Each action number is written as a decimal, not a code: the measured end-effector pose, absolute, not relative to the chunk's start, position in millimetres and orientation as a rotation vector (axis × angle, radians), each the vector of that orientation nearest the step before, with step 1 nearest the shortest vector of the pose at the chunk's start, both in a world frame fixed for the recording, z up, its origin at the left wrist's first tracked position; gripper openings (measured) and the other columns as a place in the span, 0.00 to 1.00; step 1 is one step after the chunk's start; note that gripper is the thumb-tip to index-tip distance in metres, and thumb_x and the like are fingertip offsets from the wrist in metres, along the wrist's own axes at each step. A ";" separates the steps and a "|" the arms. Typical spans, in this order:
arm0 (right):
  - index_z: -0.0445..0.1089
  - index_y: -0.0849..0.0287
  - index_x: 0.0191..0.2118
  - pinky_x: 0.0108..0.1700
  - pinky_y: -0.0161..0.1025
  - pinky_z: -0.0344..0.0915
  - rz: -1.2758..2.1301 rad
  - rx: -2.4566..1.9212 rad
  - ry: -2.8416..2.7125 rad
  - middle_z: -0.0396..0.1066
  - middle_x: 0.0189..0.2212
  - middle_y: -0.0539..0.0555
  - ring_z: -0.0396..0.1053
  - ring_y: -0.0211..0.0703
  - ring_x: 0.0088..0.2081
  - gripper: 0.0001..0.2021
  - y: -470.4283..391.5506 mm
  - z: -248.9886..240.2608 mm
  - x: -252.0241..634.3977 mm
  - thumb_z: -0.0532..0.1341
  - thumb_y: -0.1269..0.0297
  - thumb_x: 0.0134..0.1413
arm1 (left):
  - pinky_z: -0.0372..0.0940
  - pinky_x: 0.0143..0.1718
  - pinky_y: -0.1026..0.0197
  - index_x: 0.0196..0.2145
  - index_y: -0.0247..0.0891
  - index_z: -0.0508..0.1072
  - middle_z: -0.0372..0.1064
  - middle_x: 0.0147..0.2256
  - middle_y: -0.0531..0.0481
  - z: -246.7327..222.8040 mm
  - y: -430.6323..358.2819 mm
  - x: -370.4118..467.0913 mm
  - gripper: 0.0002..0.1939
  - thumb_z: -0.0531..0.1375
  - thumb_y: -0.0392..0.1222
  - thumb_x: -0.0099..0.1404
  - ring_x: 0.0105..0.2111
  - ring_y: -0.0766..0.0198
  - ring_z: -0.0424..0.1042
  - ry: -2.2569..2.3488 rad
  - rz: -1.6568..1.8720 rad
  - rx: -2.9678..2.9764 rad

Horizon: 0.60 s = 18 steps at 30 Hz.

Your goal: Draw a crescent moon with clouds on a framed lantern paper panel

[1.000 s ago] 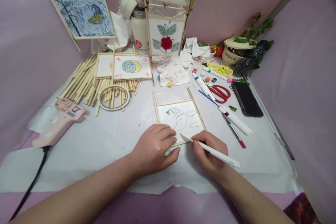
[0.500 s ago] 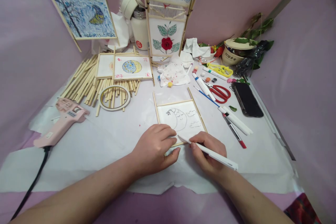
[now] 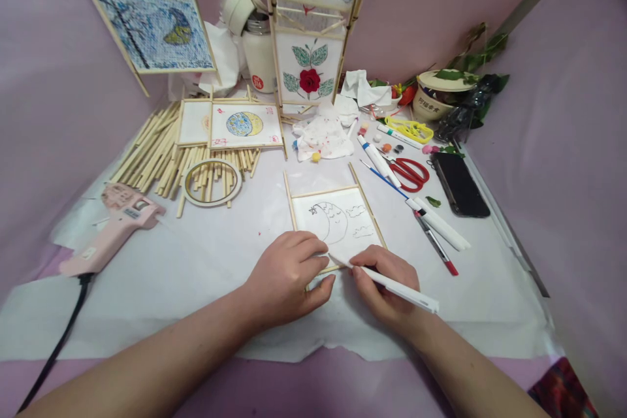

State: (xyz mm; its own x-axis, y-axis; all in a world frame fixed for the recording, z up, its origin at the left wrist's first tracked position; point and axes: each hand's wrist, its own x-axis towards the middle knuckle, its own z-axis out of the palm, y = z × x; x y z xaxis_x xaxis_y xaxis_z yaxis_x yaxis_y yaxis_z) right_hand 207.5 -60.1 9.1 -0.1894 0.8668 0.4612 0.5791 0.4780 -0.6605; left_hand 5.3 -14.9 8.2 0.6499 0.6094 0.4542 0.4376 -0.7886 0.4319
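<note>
A white sheet in a thin wooden stick frame (image 3: 371, 214) lies on the table in front of me. On it a crescent moon with a face, a star and small clouds are drawn in dark outline. My left hand (image 3: 292, 274) rests on the frame's lower left part, fingers stretched out and thumb apart, holding nothing. In my right hand (image 3: 385, 277) is a white marker pen (image 3: 404, 292), pinched between thumb and fingers. Its tip is at the sheet's lower part, close to my left fingertips; whether it touches cannot be made out.
At left lie a pink glue gun (image 3: 110, 228), a roll of tape (image 3: 188, 192) and a pile of wooden sticks (image 3: 151, 144). Red-handled scissors (image 3: 414, 173), several pens and a phone (image 3: 460, 184) lie at right. Framed pictures (image 3: 309, 65) and a bottle (image 3: 258, 55) stand behind.
My right hand and the marker pen have shifted very slightly left, with the tip a little farther left on the sheet. My left hand stays in place.
</note>
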 end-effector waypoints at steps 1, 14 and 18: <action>0.67 0.59 0.36 0.30 0.35 0.62 0.433 -1.208 -1.887 0.67 0.24 0.50 0.65 0.36 0.26 0.05 -60.0 8.8 207.4 0.57 0.74 0.55 | 0.67 0.40 0.51 0.34 0.36 0.75 0.73 0.36 0.45 7.9 -14.9 5.1 0.06 0.58 0.38 0.63 0.40 0.54 0.71 0.841 0.862 2.587; 0.67 0.59 0.34 0.28 0.34 0.61 0.378 -1.285 -1.845 0.67 0.23 0.49 0.66 0.36 0.25 0.04 -60.8 11.0 206.8 0.57 0.73 0.56 | 0.67 0.40 0.50 0.34 0.34 0.75 0.73 0.37 0.44 7.8 -14.4 4.9 0.06 0.59 0.38 0.62 0.40 0.54 0.71 0.838 0.864 2.584; 0.67 0.59 0.34 0.28 0.34 0.61 0.373 -1.287 -1.842 0.67 0.23 0.49 0.66 0.36 0.25 0.04 -60.4 11.5 206.4 0.57 0.73 0.56 | 0.67 0.40 0.50 0.34 0.34 0.75 0.73 0.37 0.44 7.7 -14.5 4.9 0.05 0.59 0.37 0.62 0.40 0.54 0.71 0.833 0.871 2.583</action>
State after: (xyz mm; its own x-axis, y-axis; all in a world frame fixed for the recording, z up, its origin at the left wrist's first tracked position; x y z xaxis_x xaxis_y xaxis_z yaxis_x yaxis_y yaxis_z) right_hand 206.4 -60.4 11.5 -0.1233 0.8783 0.4620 0.6293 0.4292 -0.6479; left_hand 4.9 -14.5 7.7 0.6501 0.6059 0.4585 0.4307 -0.7909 0.4347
